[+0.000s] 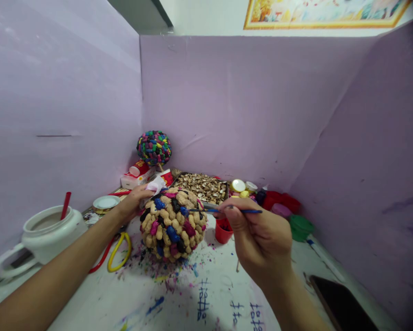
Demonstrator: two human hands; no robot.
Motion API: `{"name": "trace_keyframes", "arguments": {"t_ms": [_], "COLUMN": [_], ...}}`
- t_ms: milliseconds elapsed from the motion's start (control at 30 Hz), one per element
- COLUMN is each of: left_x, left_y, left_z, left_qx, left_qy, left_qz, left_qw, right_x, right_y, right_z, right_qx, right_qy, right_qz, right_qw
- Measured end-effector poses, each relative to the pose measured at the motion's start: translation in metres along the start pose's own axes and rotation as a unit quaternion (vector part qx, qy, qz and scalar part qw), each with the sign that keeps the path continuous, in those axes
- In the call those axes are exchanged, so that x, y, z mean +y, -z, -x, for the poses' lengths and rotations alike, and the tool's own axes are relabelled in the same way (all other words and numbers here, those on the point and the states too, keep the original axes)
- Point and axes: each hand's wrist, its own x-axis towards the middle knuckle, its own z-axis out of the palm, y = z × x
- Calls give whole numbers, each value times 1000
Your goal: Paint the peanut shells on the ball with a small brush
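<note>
A ball covered in peanuts [173, 225] stands over the paint-spattered white table; some peanuts are blue, black or magenta, the rest bare tan. My right hand [257, 230] pinches a thin blue paintbrush [251, 211], its tip against a blue peanut on the ball's upper right. At the ball's upper left is my left hand [137, 200], wrapped round a white tissue [156, 185] by the ball; part of its fingers is hidden. A red cup [223, 231] with dark contents sits just right of the ball.
Behind are a finished-looking multicoloured ball [154, 147] and a tray of shells [201, 186]. At left stand a white pot [54, 234] and yellow-handled scissors [119, 253]. Paint jars [238, 185], a green container [301, 227] and a dark phone [342, 303] are at right. Purple walls enclose the table.
</note>
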Motion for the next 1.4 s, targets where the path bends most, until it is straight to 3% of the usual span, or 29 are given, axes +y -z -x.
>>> {"name": "trace_keyframes", "arguments": {"t_ms": [333,667,1067,1400], "left_x": [0,-4,-3,0], "left_y": [0,4,2,0], "left_z": [0,-3,-2,0], "left_qx": [-7,-4,-14,-3], "left_qy": [5,5,3,4], "left_qz": [9,-7,7,-6], "left_qw": [1000,1000,1000,1000], "right_x": [1,2,4,1], "right_y": [5,4,1,3], "right_z": [-2,0,0,-1], "right_qx": [-12,4,-20,10], "right_qy": [27,-13,-3,-1], "right_qz": [49,26,37,31], "right_qw": [998,1000,999,999]}}
